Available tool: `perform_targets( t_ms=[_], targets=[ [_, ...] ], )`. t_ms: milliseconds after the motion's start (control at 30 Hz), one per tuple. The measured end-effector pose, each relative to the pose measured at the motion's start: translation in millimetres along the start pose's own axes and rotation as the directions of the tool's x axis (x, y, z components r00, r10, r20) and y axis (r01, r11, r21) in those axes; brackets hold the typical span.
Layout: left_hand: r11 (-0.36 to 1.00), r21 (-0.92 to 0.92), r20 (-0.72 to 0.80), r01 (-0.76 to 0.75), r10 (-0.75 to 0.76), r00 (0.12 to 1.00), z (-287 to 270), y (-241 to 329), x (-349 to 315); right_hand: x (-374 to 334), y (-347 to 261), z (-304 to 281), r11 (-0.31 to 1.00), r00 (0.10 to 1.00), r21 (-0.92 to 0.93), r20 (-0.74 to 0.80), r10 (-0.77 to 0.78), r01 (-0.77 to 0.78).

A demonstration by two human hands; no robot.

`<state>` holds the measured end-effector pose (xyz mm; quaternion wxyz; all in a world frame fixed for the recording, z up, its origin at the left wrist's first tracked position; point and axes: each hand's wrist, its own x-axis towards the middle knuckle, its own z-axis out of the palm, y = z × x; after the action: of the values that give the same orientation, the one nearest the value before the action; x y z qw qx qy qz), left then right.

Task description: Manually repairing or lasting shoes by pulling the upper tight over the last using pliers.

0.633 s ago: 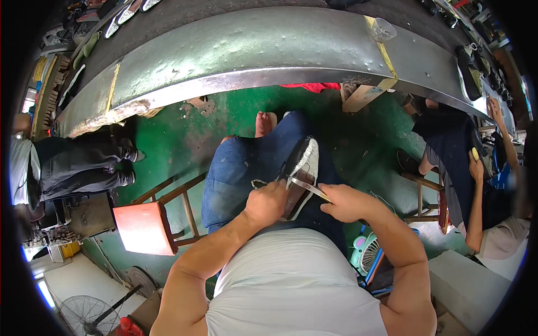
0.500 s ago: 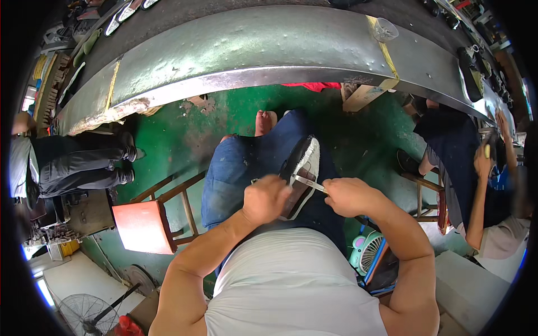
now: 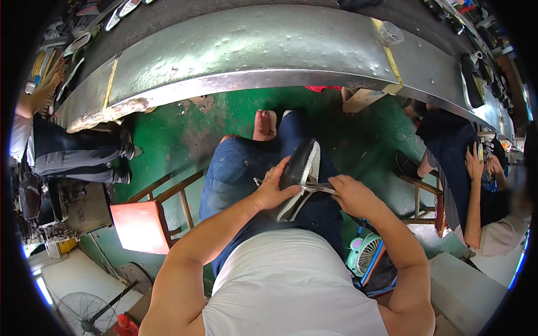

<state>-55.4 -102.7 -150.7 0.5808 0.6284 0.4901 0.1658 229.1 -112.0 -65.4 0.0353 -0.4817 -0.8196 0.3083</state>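
Between the person's left hand (image 3: pixel 270 191) and right hand (image 3: pixel 354 196) lies a black shoe with a ragged white band along its right side (image 3: pixel 301 172), its toe turned toward the counter. On its left side, the left thumb and forefinger are spread wide apart, the thumb's tip on the shoe; the other left fingers are largely hidden, so I cannot tell how firmly they grip. At the right side, the right fingers pinch the near end of a slim grey metal tool (image 3: pixel 320 188), which reaches leftward onto the shoe, its tip close to the left thumb.

Beneath the shoe is a lap in dark blue trousers (image 3: pixel 231 171), the shoe resting nearer its right edge. Just below the right forearm sits a small mint-green fan (image 3: pixel 368 250). Left of the lap stands a wooden stool with an orange-red square seat (image 3: pixel 140 225) on a green floor (image 3: pixel 179 131).

Beyond the knees runs the long grey metal counter (image 3: pixel 241 47), a clear plastic cup (image 3: pixel 390 35) on it beside a yellow strip (image 3: pixel 388 56) crossing to the near edge. Toward its right end, a dark shoe with a white sole (image 3: pixel 472 83) lies along that edge.
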Motion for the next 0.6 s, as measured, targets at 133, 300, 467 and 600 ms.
perform_targets(
  t_ms=[133,300,467,600],
  targets=[
    [0.984,0.114,-0.139,0.136,-0.119,0.983,12,15,-7,1,5,10,0.994,0.993,-0.102,-0.109,-0.041,0.03],
    [0.969,0.239,-0.253,-0.068,0.13,0.959,19,17,-11,25,2,-3,0.823,0.886,0.38,0.363,0.288,-0.423],
    [0.843,0.513,-0.137,-0.161,0.265,0.955,10,35,-15,19,9,20,0.886,0.952,0.356,0.181,0.246,-0.296],
    [0.863,0.503,-0.025,-0.044,0.065,0.998,0,52,-11,17,19,-8,0.533,0.764,0.581,0.608,0.217,-0.614]
  ],
)
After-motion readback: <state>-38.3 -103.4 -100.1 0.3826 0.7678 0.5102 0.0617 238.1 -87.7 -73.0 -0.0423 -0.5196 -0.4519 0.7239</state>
